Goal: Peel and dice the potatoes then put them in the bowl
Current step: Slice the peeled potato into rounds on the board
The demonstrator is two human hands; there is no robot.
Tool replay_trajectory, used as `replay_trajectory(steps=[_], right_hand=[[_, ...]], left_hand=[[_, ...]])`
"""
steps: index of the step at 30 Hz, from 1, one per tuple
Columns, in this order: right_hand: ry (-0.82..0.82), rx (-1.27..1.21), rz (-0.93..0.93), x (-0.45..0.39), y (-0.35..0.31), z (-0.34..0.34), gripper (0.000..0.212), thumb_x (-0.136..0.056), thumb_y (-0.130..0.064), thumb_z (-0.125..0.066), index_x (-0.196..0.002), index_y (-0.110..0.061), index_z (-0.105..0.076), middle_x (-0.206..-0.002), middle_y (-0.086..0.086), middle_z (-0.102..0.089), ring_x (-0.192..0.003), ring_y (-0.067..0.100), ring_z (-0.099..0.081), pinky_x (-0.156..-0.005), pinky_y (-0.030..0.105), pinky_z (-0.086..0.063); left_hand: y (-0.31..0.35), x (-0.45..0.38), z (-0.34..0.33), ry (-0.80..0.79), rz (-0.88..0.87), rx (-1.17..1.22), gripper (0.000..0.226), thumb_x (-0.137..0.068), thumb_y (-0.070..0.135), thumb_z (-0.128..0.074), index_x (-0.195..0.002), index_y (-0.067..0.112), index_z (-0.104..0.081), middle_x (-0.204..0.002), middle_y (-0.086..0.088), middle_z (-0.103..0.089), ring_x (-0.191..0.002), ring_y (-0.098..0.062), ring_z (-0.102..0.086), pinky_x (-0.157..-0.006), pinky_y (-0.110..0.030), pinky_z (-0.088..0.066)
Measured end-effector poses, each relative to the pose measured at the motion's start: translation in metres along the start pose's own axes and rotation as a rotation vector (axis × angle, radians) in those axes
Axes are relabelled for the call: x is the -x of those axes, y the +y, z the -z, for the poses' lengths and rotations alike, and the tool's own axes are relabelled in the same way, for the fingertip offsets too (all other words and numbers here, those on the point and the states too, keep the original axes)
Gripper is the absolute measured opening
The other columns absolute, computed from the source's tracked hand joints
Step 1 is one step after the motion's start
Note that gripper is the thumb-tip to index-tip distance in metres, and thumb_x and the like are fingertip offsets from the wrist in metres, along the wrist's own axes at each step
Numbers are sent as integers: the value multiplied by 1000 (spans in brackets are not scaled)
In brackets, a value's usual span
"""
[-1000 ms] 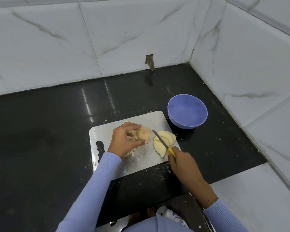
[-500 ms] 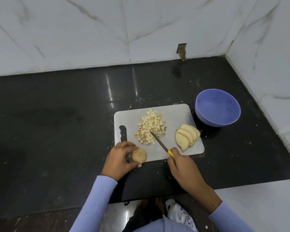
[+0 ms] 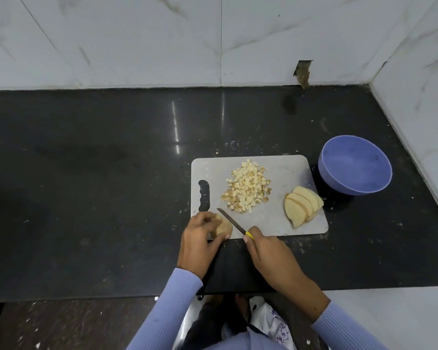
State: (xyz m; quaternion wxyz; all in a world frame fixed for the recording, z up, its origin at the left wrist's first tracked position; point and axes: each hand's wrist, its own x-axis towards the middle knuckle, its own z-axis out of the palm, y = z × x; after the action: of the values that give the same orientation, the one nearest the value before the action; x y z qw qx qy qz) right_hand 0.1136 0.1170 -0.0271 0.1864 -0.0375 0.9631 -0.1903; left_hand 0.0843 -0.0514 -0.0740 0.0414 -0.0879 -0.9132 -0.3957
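A glossy black stone counter (image 3: 99,198) is seen; on it lie a matt grey cutting board (image 3: 283,168) and, beside the board, a smooth plastic-looking blue bowl (image 3: 354,168).

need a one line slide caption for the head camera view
Left hand holds a potato piece, right hand a knife; diced potato and slices on the board, bowl empty.

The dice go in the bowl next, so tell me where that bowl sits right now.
In the head view the blue bowl stands on the black counter at the right, just past the cutting board's far right corner, near the side wall.
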Motion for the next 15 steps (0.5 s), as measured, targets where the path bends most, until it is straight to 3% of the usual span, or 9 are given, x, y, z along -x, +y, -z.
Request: replay_trajectory(steps=[4,7,10,15], right_hand=[[-39,49,-10,-1,-3,0,30,-103,-40,-22,-106,-15,-39,-90,10,-63,-80,31,-59,-59,33,-33],[-89,57,-35,-5,-6,-4,26,-103,-39,-23,-96,-16,-33,-93,12,-63,-84,33,-59,-60,33,-33],[-134,57,-61,-7,-10,-7,25,-103,-37,-23,-92,-16,-30,-97,14,-63,-88,34,-59,-62,33,-32],[-158,130,-92,1,-7,-6,32,-104,-37,-22,-106,-11,-40,-102,13,-62,-95,33,-59,-65,33,-34]], left_hand=[[-3,4,-4,43,0,32,29,-68,11,-84,-95,5,-75,-104,-2,-68,-81,-18,-64,-75,-31,-55],[-6,5,-6,57,-14,47,28,-68,9,-84,-94,4,-75,-101,-4,-68,-86,-16,-62,-77,-23,-50],[-8,6,-9,61,-27,48,28,-69,8,-83,-95,3,-75,-101,-4,-67,-97,-12,-58,-80,-24,-50],[-9,5,-12,73,-59,11,25,-71,8,-82,-93,2,-74,-97,-5,-67,-98,-11,-56,-82,-26,-50]])
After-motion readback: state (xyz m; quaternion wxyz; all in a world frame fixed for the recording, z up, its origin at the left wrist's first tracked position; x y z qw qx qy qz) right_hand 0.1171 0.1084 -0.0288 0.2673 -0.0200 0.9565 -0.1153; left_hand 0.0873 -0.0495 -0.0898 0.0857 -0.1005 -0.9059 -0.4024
